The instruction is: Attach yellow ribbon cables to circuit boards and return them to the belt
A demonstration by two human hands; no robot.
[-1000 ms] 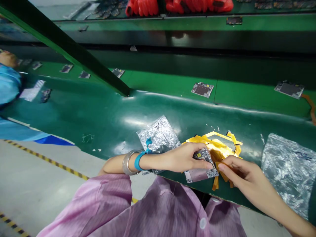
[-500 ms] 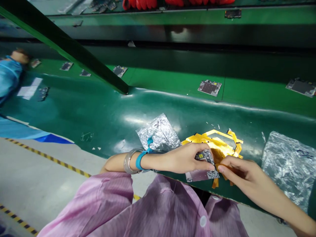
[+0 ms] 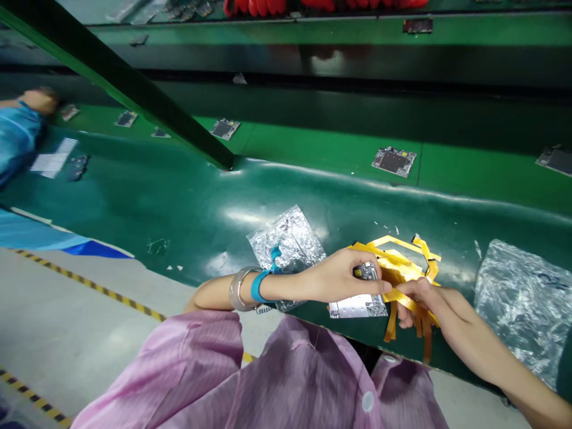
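Note:
My left hand (image 3: 342, 277) is closed on a circuit board (image 3: 357, 306), with thumb and fingers at its right side and the board tilted toward me. The board's lower part shows a shiny metal shield, and the hand covers some of it. Close by on the right, my right hand (image 3: 424, 298) pinches a yellow ribbon cable (image 3: 411, 301) whose near end reaches toward the board. Whether that end touches the board I cannot tell. Behind both hands lies a tangled heap of yellow ribbon cables (image 3: 397, 262), several hanging down below my fingers.
Clear plastic bags, one left (image 3: 290, 232) and one right (image 3: 522, 304), lie on the green bench mat (image 3: 187, 196). Beyond runs a green belt (image 3: 313, 152) with several circuit boards (image 3: 394, 161). A green bar (image 3: 147, 95) slants across. A co-worker's blue sleeve (image 3: 18, 137) is far left.
My right hand has turned and now holds a ribbon cable beside the board. My left hand has tilted the board, whose shield now shines. Boards on the belt have shifted right.

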